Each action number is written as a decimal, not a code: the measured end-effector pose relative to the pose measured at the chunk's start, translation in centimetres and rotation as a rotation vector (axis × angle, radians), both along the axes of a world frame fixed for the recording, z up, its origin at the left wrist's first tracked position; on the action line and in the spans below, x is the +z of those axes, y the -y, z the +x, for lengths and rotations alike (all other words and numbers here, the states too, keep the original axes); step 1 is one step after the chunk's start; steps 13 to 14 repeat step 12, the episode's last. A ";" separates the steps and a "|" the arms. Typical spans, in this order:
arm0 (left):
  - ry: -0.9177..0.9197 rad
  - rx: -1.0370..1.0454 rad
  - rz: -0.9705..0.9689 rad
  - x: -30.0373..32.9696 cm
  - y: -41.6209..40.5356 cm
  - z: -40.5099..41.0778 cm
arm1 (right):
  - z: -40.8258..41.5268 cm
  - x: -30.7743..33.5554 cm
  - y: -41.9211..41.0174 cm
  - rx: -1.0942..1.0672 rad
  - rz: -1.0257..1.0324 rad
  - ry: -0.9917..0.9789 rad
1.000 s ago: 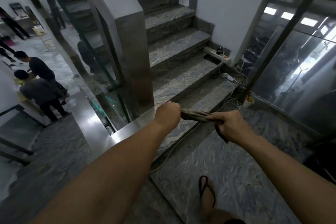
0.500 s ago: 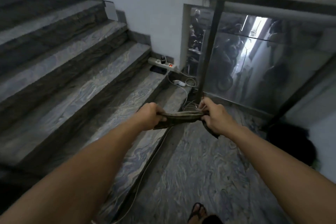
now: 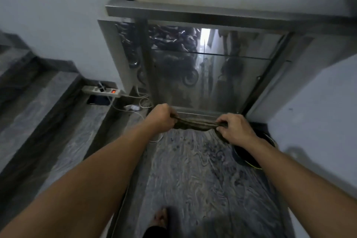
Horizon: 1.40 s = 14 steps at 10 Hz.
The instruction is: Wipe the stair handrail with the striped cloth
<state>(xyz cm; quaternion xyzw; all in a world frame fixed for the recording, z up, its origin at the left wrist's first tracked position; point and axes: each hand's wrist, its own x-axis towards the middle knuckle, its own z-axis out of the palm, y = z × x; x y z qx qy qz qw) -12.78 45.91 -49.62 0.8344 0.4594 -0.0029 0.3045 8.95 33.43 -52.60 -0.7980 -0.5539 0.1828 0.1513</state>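
Observation:
The striped cloth, dark and brownish, is bunched into a band stretched between both hands above the landing floor. My left hand grips its left end; my right hand grips its right end, with a tail hanging below. Straight ahead a flat steel handrail runs along the top of a glass panel, well above and beyond the hands. The cloth does not touch the rail.
Marble steps rise at the left. A white power strip with a red light, a dark phone and loose cables lie by the wall. A dark round bucket stands at the right wall. My foot is below.
The view has swung right, from the corner rail post and the steps to the glass panel. My hands have moved apart, pulling the cloth longer between them.

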 end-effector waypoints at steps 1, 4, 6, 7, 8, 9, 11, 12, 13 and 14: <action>0.004 -0.052 0.040 -1.9 -2.9 5.8 | 4.4 -1.7 -1.3 -0.074 0.013 0.040; -0.009 -0.307 0.055 -17.8 -6.6 23.1 | 15.8 -15.3 -0.4 -0.454 -0.077 0.034; -0.009 -0.421 -0.017 -33.2 -3.6 33.2 | 22.8 -30.3 3.4 -0.686 -0.061 0.011; 0.061 -0.440 -0.021 -40.3 -1.9 37.1 | 25.4 -37.6 5.0 -0.802 0.010 -0.015; 0.125 -0.449 -0.047 -45.3 -0.3 40.2 | 27.6 -43.2 5.6 -0.895 0.075 -0.047; 0.200 -0.463 -0.069 -49.2 0.7 42.1 | 29.1 -47.6 5.7 -0.948 0.136 -0.079; 0.115 -0.549 -0.139 -50.8 1.2 41.0 | 29.2 -50.9 7.6 -1.004 0.119 -0.193; 0.059 -0.546 -0.124 -49.9 -0.4 40.0 | 28.9 -50.1 9.4 -1.020 0.162 -0.239; 0.059 -0.546 -0.124 -49.9 -0.4 40.0 | 28.9 -50.1 9.4 -1.020 0.162 -0.239; 0.059 -0.546 -0.124 -49.9 -0.4 40.0 | 28.9 -50.1 9.4 -1.020 0.162 -0.239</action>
